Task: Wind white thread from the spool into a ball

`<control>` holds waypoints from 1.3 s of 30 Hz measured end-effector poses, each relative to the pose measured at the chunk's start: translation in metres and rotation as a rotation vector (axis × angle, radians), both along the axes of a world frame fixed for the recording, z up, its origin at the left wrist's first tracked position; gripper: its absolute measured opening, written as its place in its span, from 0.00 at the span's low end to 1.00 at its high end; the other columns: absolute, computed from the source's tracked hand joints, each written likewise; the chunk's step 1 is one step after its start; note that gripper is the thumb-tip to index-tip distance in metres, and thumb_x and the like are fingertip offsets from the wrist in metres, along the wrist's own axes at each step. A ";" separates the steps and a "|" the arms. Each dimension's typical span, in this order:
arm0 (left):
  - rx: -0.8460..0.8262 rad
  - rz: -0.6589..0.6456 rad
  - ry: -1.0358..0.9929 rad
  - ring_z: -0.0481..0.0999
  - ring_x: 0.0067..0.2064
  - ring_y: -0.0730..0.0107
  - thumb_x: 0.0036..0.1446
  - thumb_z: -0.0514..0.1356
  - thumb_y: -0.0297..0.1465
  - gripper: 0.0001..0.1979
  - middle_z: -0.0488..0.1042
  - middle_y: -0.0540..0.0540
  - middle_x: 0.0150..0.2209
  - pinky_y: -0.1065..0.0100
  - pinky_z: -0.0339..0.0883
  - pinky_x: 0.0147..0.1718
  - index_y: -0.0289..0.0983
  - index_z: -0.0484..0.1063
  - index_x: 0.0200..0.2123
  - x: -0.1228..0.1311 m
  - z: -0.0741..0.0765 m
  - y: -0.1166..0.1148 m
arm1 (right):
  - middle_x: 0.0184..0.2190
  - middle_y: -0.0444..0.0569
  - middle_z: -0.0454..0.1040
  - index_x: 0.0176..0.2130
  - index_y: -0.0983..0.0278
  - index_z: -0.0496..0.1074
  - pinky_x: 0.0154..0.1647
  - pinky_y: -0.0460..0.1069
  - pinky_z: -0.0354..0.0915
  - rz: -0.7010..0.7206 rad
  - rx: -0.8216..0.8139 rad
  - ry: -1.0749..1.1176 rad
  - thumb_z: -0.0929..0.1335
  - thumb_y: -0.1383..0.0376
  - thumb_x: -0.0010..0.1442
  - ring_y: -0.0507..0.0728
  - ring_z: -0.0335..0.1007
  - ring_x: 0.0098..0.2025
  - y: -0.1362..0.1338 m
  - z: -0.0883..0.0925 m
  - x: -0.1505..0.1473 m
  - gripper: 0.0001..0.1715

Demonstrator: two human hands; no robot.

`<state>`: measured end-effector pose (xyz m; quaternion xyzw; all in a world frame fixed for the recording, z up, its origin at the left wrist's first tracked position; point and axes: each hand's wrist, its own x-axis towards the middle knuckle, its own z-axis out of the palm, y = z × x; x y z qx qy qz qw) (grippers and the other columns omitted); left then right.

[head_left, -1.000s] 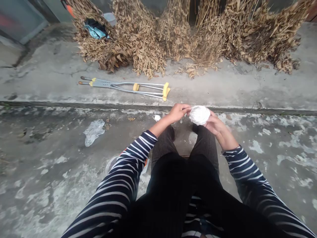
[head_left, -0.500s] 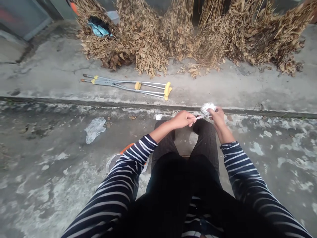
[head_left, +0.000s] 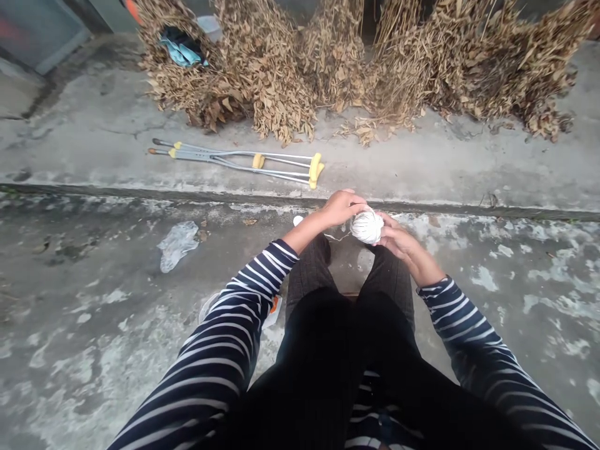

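Thing: ball of white string [head_left: 367, 226], round and tightly wound, its strands crossing in several directions.
Loose strand: a thin length of string [head_left: 337, 237] leaves the ball's lower left side and runs toward the left wrist, then is lost against the dark trousers.
Left hand: left hand [head_left: 342, 209] sits at the ball's upper left, fingers [head_left: 358, 205] closed and curved, their tips on the ball.
Right hand: right hand [head_left: 403, 242] sits at the ball's right side, fingers [head_left: 387, 229] bent around it and pressing on it.
Ball's place: held between both hands, above the gap between the knees [head_left: 347, 269], in front of the body.
Clothing: striped sleeves [head_left: 469, 331] cover both forearms; dark trousers [head_left: 389, 281] cover the legs.
Near the hands: a small white object [head_left: 298, 220] lies just beyond the left wrist, partly hidden.
Ground: a plastic bag [head_left: 177, 247] lies on the concrete [head_left: 84, 262] to the left.
Beyond: crutches [head_left: 234, 160] lie side by side on a raised concrete ledge [head_left: 422, 175], with dry leaves [head_left: 267, 75] heaped past them and a blue cloth [head_left: 180, 51] on the heap.
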<state>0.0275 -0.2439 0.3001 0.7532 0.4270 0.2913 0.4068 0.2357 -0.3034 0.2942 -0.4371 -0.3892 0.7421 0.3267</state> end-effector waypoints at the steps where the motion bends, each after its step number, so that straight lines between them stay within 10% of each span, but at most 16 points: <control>1: -0.034 0.032 -0.049 0.73 0.35 0.70 0.62 0.61 0.34 0.12 0.80 0.49 0.30 0.67 0.64 0.46 0.35 0.80 0.30 0.000 -0.006 -0.004 | 0.33 0.40 0.73 0.41 0.59 0.73 0.26 0.47 0.69 -0.004 -0.002 0.027 0.74 0.66 0.38 0.52 0.69 0.30 -0.002 0.006 0.001 0.26; 8: -0.292 0.147 -0.222 0.72 0.30 0.73 0.63 0.58 0.34 0.18 0.77 0.49 0.25 0.70 0.64 0.37 0.34 0.73 0.22 0.025 -0.040 -0.056 | 0.41 0.46 0.77 0.46 0.57 0.72 0.28 0.50 0.73 -0.157 0.140 0.017 0.75 0.64 0.41 0.56 0.72 0.35 0.021 0.023 0.018 0.30; 13: -0.288 0.036 -0.029 0.70 0.25 0.74 0.63 0.56 0.35 0.18 0.75 0.51 0.22 0.71 0.60 0.32 0.36 0.73 0.22 0.029 -0.030 -0.076 | 0.37 0.44 0.70 0.46 0.59 0.67 0.34 0.55 0.75 -0.436 0.297 -0.496 0.74 0.62 0.37 0.58 0.70 0.37 0.040 -0.019 0.028 0.33; 18: -0.169 -0.040 0.131 0.68 0.25 0.72 0.57 0.62 0.33 0.12 0.72 0.53 0.20 0.69 0.58 0.31 0.36 0.77 0.23 0.021 -0.016 -0.056 | 0.44 0.51 0.69 0.43 0.59 0.69 0.52 0.60 0.70 -0.248 0.537 -0.889 0.76 0.64 0.37 0.64 0.67 0.47 0.016 -0.060 0.020 0.31; 25: -0.008 -0.061 0.127 0.71 0.29 0.72 0.57 0.64 0.29 0.10 0.74 0.53 0.21 0.62 0.63 0.55 0.38 0.80 0.23 0.007 -0.006 -0.012 | 0.41 0.43 0.71 0.43 0.57 0.69 0.38 0.53 0.73 0.053 0.232 -0.300 0.76 0.67 0.35 0.58 0.68 0.40 -0.003 -0.035 0.001 0.32; 33: -0.090 0.098 -0.097 0.77 0.37 0.69 0.57 0.65 0.29 0.07 0.82 0.47 0.32 0.69 0.66 0.40 0.34 0.83 0.30 0.004 -0.021 -0.003 | 0.43 0.42 0.74 0.42 0.57 0.71 0.35 0.54 0.80 -0.018 0.067 0.041 0.75 0.71 0.37 0.57 0.73 0.41 -0.007 0.004 -0.002 0.29; 39: -0.265 0.110 -0.149 0.71 0.27 0.75 0.59 0.61 0.30 0.15 0.75 0.50 0.22 0.72 0.62 0.34 0.33 0.74 0.20 -0.002 -0.042 -0.027 | 0.45 0.43 0.76 0.49 0.54 0.70 0.35 0.53 0.81 -0.149 0.097 0.066 0.78 0.65 0.41 0.56 0.78 0.39 0.003 0.015 0.000 0.35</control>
